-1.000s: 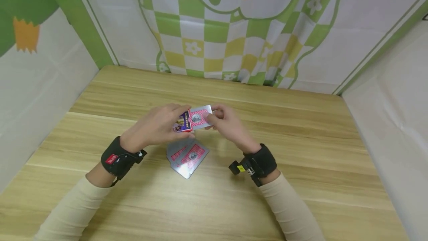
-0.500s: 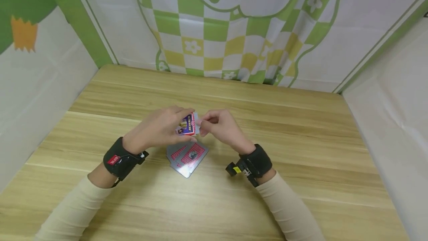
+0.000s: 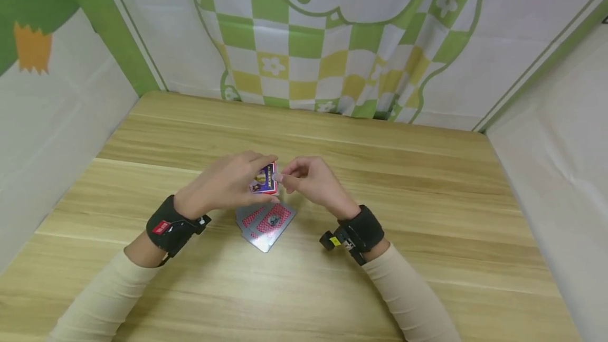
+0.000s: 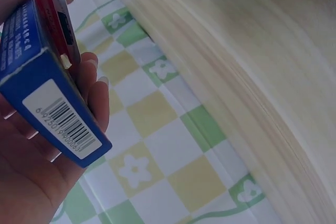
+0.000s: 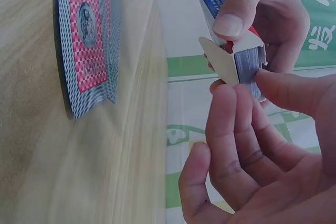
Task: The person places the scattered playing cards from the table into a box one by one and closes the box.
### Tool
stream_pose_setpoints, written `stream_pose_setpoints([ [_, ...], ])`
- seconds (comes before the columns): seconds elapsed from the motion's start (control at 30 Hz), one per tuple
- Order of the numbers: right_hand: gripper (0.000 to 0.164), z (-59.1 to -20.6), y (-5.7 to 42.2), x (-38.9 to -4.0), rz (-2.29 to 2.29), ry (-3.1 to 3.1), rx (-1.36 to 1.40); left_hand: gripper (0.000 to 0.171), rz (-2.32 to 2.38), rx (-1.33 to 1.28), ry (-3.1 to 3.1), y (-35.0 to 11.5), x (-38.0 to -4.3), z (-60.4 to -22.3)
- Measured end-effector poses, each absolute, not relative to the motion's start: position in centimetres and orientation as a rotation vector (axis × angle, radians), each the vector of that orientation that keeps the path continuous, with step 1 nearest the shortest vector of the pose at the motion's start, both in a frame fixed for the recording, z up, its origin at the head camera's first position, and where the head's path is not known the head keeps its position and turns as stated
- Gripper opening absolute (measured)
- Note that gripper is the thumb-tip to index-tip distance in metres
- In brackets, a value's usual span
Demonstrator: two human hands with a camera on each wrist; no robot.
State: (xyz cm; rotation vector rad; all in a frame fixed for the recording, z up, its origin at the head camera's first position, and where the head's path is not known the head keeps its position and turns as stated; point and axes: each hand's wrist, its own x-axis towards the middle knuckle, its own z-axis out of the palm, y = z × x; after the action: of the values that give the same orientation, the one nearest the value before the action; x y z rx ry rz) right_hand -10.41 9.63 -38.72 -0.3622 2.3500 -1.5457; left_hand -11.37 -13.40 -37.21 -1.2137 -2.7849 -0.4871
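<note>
My left hand [image 3: 220, 181] grips a blue-and-red playing card box [image 3: 263, 179] above the table, fingers on one side and thumb on the other. The barcode end of the card box [image 4: 65, 121] faces the left wrist camera. In the right wrist view, the opposite end has a white flap [image 5: 218, 61] folded out, and a stack of playing cards [image 5: 245, 66] sits inside. At this end my right hand [image 3: 311, 183] touches the cards with its thumb tip, its fingers extended by the opening. Below the box lie several loose playing cards [image 3: 273, 220], red-patterned backs up.
The wooden table [image 3: 427, 215] carries these things. A green-and-yellow checked curtain [image 3: 304, 62] hangs behind its far edge, with white side panels left and right. Both wrists wear black camera straps [image 3: 363, 231].
The cards pinched in my right hand have slid left into the box until they hardly stick out. My right hand has moved left with them. The loose cards have stayed put.
</note>
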Motion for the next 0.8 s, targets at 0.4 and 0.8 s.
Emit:
stream_pose_setpoints([
  [0.4,0.039,-39.8,8.4,-9.8,-0.85,2.549,-0.475,0.087,-0.474,-1.118,-2.791,-14.5,-12.2,-36.9],
  [0.8,0.052,-40.6,7.3,-8.6,-0.533,2.661,-0.464,0.087,-0.433,-1.123,-2.769,-14.6,-12.2,-37.2],
])
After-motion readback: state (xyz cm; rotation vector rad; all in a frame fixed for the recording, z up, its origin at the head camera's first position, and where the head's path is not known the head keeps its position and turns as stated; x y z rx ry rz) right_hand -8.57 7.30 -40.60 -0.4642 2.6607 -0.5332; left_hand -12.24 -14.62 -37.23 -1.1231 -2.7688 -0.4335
